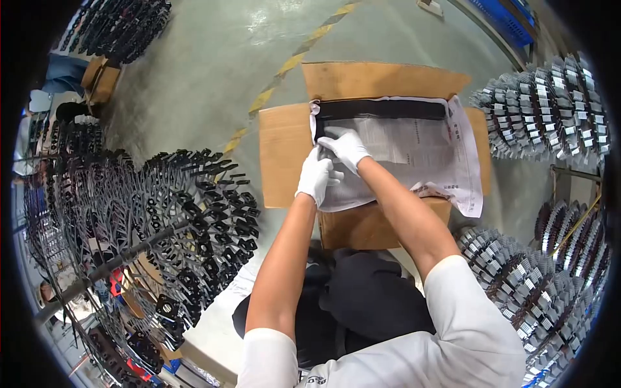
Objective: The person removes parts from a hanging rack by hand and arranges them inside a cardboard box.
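Both my hands wear white gloves and work at the left inner side of an open cardboard box (352, 229). Printed white sheeting (464, 155) lines the box and spreads over its near and right edges. Along the far inner wall lies a row of black parts (394, 109). My left hand (315, 176) is at the near left corner, its fingers bent around a dark part that is mostly hidden. My right hand (347, 147) reaches in just beside it, thumb and fingers closed on a black part (319, 130) at the left wall.
Racks hung with dense black parts (200, 213) stand close on the left. Bundles of silvery finned parts (543, 110) stand to the right, with more (517, 271) nearer me. Yellow-black tape (291, 63) crosses the floor. A blue crate (508, 19) sits at the far right.
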Tool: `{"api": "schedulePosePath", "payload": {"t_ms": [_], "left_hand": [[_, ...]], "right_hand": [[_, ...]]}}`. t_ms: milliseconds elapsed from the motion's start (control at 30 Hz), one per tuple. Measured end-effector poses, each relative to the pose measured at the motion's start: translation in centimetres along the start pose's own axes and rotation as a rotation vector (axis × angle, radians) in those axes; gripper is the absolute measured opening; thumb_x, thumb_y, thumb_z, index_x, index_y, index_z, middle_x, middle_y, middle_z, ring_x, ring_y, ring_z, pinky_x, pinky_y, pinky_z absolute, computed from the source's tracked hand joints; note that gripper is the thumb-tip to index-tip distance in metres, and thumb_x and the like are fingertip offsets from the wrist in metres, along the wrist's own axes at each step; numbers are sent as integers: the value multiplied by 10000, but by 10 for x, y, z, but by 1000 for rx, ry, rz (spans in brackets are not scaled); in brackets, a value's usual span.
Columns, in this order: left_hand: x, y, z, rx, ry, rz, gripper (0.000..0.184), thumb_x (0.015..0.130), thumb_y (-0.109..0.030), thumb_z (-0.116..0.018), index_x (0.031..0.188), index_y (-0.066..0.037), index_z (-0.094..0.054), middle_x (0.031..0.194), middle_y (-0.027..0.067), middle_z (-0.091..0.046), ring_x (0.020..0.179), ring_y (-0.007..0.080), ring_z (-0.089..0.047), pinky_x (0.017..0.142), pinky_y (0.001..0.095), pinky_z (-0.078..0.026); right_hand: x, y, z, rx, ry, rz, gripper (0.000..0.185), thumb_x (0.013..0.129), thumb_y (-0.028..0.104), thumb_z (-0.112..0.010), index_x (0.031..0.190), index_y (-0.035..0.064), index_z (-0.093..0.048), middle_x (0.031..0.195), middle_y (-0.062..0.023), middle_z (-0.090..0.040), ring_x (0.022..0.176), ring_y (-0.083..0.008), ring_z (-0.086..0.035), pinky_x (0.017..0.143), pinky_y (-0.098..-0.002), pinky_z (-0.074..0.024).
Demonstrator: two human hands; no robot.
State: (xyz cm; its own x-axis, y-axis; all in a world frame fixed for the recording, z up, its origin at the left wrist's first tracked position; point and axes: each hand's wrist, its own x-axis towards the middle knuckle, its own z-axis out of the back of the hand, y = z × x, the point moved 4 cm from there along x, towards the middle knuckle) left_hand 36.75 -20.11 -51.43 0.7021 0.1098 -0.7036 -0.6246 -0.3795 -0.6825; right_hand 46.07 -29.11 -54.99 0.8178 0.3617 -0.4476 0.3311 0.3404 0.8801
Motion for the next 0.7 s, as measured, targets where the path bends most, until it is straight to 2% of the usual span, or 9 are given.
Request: {"api": "schedulePosePath", "payload": {"t_ms": [33, 233, 333, 433, 467, 533, 600, 667, 700], "left_hand": [[0, -1, 0, -10, 20, 3, 780, 791, -10, -468, 1544, -70, -277, 1332, 155, -557, 692, 217, -674, 585, 313, -558], [2, -2, -2, -11, -20, -7, 707, 790, -5, -460, 1485, -79, -354, 1227, 127, -613, 673, 215, -674, 587, 307, -561], [3, -3, -3, -22, 17, 28, 751, 791, -8, -464, 1522, -82, -308, 1222, 134, -625, 663, 212, -669, 583, 305, -557], [4, 0, -1, -52, 33, 16, 786, 798, -12, -470, 1552, -85, -261, 1219, 138, -631, 657, 209, -665, 576, 298, -549], [6, 1, 0, -26, 66, -2, 801, 806, -21, -471, 1567, -84, -230, 1196, 138, -636, 649, 207, -657, 574, 300, -545], [3, 1, -2, -44, 26, -7, 818, 807, -32, -462, 1580, -78, -199, 1344, 157, -581, 688, 213, -662, 594, 307, -543], [-2, -4, -5, -22, 11, -30, 852, 803, -41, -460, 1594, -77, -147, 1521, 154, -446, 732, 223, -664, 617, 314, -541], [4, 0, -2, -20, 29, 1, 875, 799, -41, -459, 1600, -73, -107, 1618, 134, -303, 755, 229, -663, 629, 312, -539], [3, -3, -3, -12, 31, 17, 883, 796, -33, -453, 1599, -65, -88, 1618, 141, -300, 739, 224, -659, 624, 306, -540]], "right_hand": [[2, 0, -6, 121, 75, -134, 322, 881, 215, -694, 1123, 4, -707, 902, -128, -740, 633, -175, -668, 604, -304, -538], [6, -6, -9, 265, -40, -160, 272, 863, 161, -694, 1091, 14, -714, 851, -90, -733, 642, -152, -658, 563, -301, -521], [-2, -6, -13, 384, -66, -178, 264, 871, 173, -676, 1078, 13, -715, 808, -72, -721, 606, -144, -644, 531, -299, -512], [-13, -4, -5, 362, -34, -264, 195, 906, 189, -666, 1025, 39, -702, 773, -46, -692, 565, -118, -612, 481, -275, -489], [-21, -1, 2, 375, -106, -201, 203, 916, 196, -649, 1006, 18, -691, 748, -62, -687, 536, -133, -612, 444, -275, -474], [-37, -5, 25, 391, -185, -241, 203, 926, 185, -632, 998, 3, -682, 738, -75, -683, 542, -142, -625, 437, -270, -476], [-55, -16, 61, 417, -290, -239, 188, 936, 172, -612, 976, -3, -669, 743, -92, -686, 547, -157, -645, 434, -280, -486], [-71, -27, 100, 449, -404, -190, 173, 940, 160, -602, 974, 1, -661, 750, -100, -690, 548, -162, -650, 435, -286, -493], [-79, -27, 121, 458, -518, -200, 158, 944, 142, -588, 988, 3, -649, 769, -109, -694, 560, -165, -658, 443, -287, -501]]}}
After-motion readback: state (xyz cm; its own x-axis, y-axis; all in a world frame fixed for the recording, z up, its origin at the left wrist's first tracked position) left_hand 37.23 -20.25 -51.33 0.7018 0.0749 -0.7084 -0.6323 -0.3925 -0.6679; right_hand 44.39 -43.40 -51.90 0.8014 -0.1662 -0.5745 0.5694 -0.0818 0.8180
